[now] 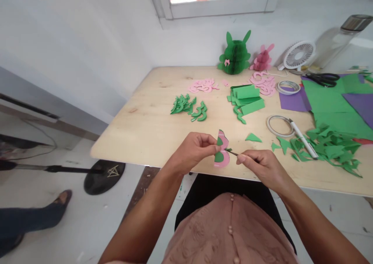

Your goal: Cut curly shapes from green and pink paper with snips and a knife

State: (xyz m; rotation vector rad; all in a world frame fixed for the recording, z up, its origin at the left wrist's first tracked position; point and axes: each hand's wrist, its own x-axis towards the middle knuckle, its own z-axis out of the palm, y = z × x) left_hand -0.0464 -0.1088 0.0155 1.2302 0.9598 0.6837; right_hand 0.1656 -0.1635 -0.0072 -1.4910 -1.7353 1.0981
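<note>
Pinched in my left hand (198, 147) is a scalloped paper piece, a pink paper shape (224, 159) over green paper, above the table's front edge. My right hand (262, 165) is closed around a pair of scissors (233, 152). Their dark blades meet the paper at the notch between its two lobes, where a small green scrap sticks out. The scissor handles are hidden by my fingers. Beyond my left hand lie green scalloped cutouts (199, 111) and a heap of curled green pieces (182, 104). Folded green strips (247, 98) lie farther back.
Green scraps (335, 149), a white pen (303, 138) and tape rolls (288, 87) lie at right. Black-handled scissors (322, 79) rest on green sheets. Pink cutouts (202, 85), a green paper figure (235, 58), a pink one (262, 58) and a fan (298, 55) line the back. Another person's foot (62, 200) shows at left.
</note>
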